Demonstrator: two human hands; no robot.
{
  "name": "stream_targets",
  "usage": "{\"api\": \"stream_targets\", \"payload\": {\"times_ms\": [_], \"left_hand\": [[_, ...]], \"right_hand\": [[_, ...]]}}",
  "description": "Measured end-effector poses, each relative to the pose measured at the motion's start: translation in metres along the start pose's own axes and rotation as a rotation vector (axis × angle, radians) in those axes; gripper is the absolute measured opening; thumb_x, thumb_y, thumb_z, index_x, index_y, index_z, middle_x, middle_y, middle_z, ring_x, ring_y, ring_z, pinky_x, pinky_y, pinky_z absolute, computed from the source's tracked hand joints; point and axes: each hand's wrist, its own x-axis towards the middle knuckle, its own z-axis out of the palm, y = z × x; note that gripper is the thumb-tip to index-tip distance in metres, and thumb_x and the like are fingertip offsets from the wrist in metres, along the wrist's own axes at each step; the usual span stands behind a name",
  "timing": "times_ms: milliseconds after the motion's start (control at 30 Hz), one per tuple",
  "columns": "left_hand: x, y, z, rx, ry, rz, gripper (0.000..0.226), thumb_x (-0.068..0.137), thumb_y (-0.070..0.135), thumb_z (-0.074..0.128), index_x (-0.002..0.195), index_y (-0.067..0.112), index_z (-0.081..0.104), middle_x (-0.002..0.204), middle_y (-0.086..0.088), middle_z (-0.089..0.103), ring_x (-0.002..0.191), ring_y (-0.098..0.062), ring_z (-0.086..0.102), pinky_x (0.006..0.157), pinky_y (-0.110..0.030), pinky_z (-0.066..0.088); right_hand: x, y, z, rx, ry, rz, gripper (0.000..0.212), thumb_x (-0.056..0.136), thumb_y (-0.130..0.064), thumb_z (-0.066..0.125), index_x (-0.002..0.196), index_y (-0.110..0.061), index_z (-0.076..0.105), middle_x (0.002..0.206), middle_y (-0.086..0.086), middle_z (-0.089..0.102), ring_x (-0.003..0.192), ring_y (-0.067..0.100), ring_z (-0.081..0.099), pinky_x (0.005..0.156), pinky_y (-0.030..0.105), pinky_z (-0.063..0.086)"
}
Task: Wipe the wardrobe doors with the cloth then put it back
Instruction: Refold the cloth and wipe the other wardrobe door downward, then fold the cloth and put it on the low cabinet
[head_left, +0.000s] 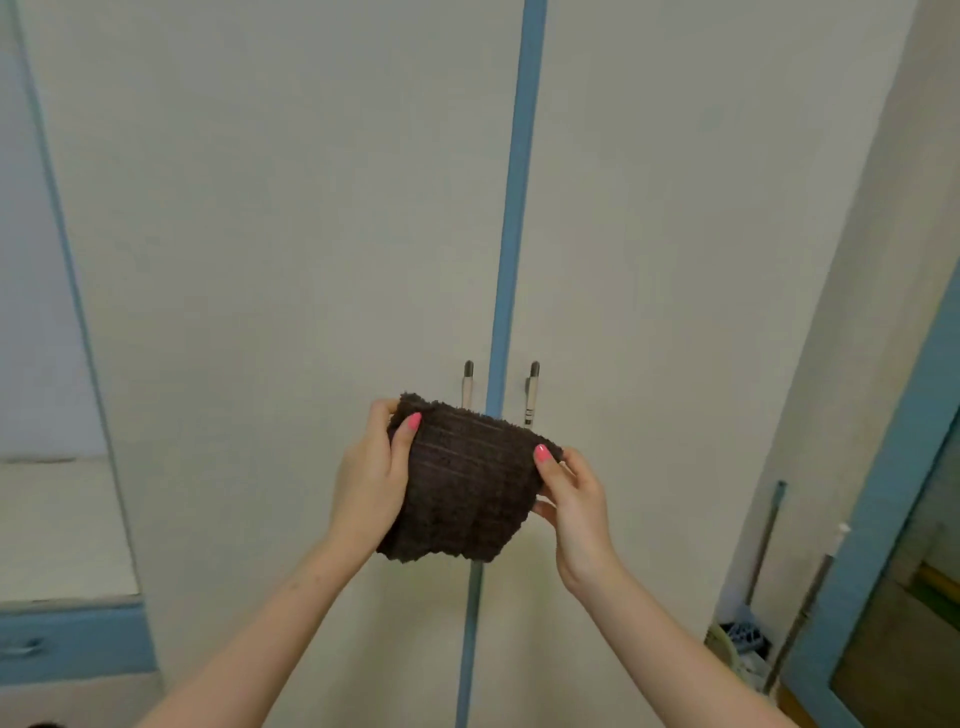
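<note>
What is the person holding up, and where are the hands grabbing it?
A dark brown fluffy ribbed cloth. The left hand pinches its upper left edge and the right hand its upper right edge.

Bare forearms, no sleeves; pink-polished nails on left hand, right hand.

I see both door panels flat and bare, open sweep room above and to either side. Only snags: two handles flanking the blue center strip. Poles lean in the right corner.
</note>
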Motion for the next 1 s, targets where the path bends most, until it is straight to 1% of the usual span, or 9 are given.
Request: {"api": "stream_targets", "payload": {"times_ms": [133,300,433,500,567,667,800,867,1000], "left_hand": [[-0.004,-0.016,-0.010,-0.118,0.056,-0.088,0.011,0.098,0.030,0.039,0.103,0.022,0.046,0.087,0.013,0.057,0.081,-0.002,0.055,0.062,-0.006,0.038],[-0.007,-0.057,-0.047,-0.368,-0.052,-0.167,0.006,0.095,0.037,0.043,0.097,0.033,0.047,0.096,0.005,0.064,0.091,-0.008,0.062,0.071,-0.019,0.049],[0.005,-0.101,-0.093,-0.260,-0.137,0.000,0.042,0.080,0.052,0.055,0.117,0.040,0.041,0.121,0.013,0.055,0.111,-0.002,0.054,0.093,-0.019,0.043],[0.022,-0.109,-0.114,-0.103,-0.278,0.140,0.057,0.075,0.058,0.056,0.125,0.037,0.041,0.128,0.020,0.048,0.118,0.004,0.045,0.099,-0.012,0.033],[0.038,-0.112,-0.130,-0.029,-0.459,0.242,0.053,0.073,0.062,0.057,0.120,0.040,0.046,0.121,0.023,0.052,0.115,0.006,0.047,0.099,-0.015,0.034],[0.051,-0.118,-0.148,-0.124,-0.608,0.249,0.037,0.071,0.058,0.062,0.104,0.045,0.053,0.096,0.014,0.065,0.091,0.002,0.059,0.083,-0.020,0.044],[0.053,-0.134,-0.174,-0.175,-0.678,0.249,0.038,0.068,0.050,0.072,0.099,0.049,0.050,0.068,0.002,0.059,0.062,0.000,0.052,0.065,-0.015,0.040],[0.053,-0.141,-0.187,-0.172,-0.706,0.254,0.034,0.069,0.043,0.074,0.096,0.044,0.054,0.071,0.008,0.061,0.066,0.001,0.056,0.067,-0.013,0.040],[0.051,-0.174,-0.225,-0.173,-0.570,0.279,0.012,0.072,0.045,0.069,0.081,0.038,0.064,0.085,0.019,0.068,0.083,0.002,0.062,0.076,-0.011,0.042]], "right_hand": [[-0.006,0.001,0.028,-0.112,0.106,-0.127,0.016,0.096,-0.026,0.054,0.098,-0.013,0.064,0.089,-0.005,0.069,0.086,0.010,0.063,0.079,0.032,0.049],[-0.014,0.011,0.067,-0.412,0.184,-0.340,0.015,0.095,-0.049,0.046,0.092,-0.043,0.060,0.091,-0.021,0.066,0.089,-0.003,0.060,0.082,0.030,0.050],[-0.017,0.026,0.121,-0.691,0.199,-0.607,0.028,0.087,-0.056,0.042,0.100,-0.040,0.061,0.096,-0.032,0.062,0.089,-0.009,0.057,0.078,0.009,0.042],[-0.020,0.039,0.148,-0.827,0.122,-0.737,0.031,0.090,-0.048,0.047,0.101,-0.028,0.068,0.095,-0.023,0.067,0.088,-0.004,0.060,0.078,0.006,0.040],[-0.024,0.051,0.175,-0.913,0.023,-0.818,0.039,0.094,-0.047,0.047,0.104,-0.019,0.070,0.098,-0.009,0.072,0.089,0.002,0.062,0.079,0.009,0.042],[-0.033,0.061,0.206,-0.883,-0.011,-0.720,0.040,0.090,-0.049,0.049,0.108,-0.020,0.070,0.101,-0.011,0.072,0.089,0.003,0.064,0.078,0.015,0.045],[-0.049,0.060,0.234,-0.734,-0.033,-0.490,0.026,0.081,-0.057,0.053,0.097,-0.037,0.062,0.089,-0.014,0.068,0.080,0.005,0.063,0.075,0.028,0.049],[-0.057,0.060,0.245,-0.618,-0.060,-0.386,0.027,0.077,-0.061,0.055,0.088,-0.037,0.054,0.081,-0.004,0.065,0.074,0.015,0.062,0.072,0.037,0.049],[-0.069,0.081,0.267,-0.612,-0.260,-0.225,0.040,0.074,-0.065,0.059,0.099,-0.035,0.050,0.086,-0.003,0.066,0.083,0.017,0.063,0.077,0.038,0.049]]}}
